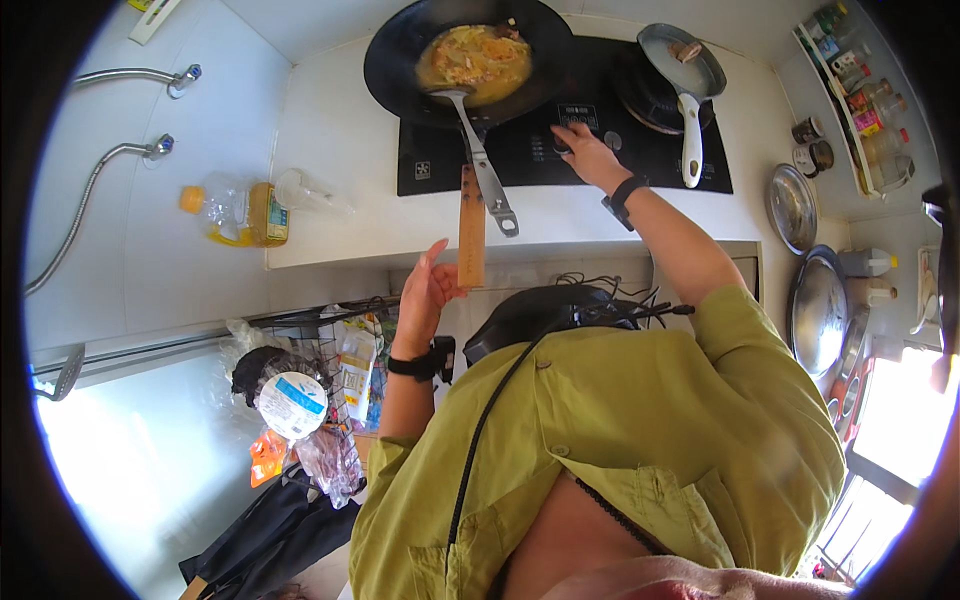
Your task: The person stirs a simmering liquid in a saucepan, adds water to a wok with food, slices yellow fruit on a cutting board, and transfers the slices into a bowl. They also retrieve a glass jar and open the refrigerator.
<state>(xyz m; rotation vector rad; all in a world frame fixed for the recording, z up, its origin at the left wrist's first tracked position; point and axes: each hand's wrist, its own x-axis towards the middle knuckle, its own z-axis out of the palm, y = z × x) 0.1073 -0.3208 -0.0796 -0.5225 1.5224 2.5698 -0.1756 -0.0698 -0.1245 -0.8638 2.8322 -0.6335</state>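
Observation:
The fingers of my right hand are around a dark control knob on the black cooktop. My left hand is raised with its fingers apart, close beside the end of the wooden wok handle. A black wok sits on the left burner with a yellowish, brothy egg-like dish in it. A metal spatula rests with its blade in the food and its handle across the wok's rim, over the wooden handle. A second round knob is right of my right hand.
A small white-handled frying pan containing a brown piece sits over a dark pan on the right burner. Left on the counter are an oil bottle and a clear plastic cup. Metal lids and a bottle rack stand right.

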